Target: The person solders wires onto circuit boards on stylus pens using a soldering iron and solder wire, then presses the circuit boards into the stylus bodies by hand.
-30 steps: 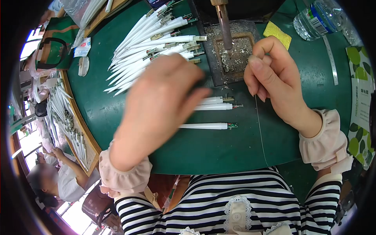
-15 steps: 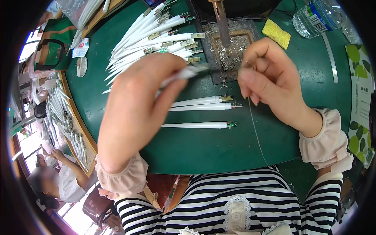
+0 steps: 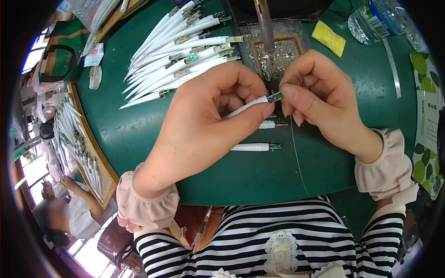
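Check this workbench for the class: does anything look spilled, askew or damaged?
Yes: silvery crumbs litter the dark tray beneath what looks like a soldering iron, seeming like uncleared debris. The piled white pen-shaped tubes also overlap unevenly, with ends out of line. No damage is evident.

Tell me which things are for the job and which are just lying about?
Probably for the job:
white stick in the left hand
thin wire in the right hand
pile of white sticks
metal rod
yellow sponge, perhaps

Probably just lying about:
plastic bottle
ruler
leaf-patterned packet
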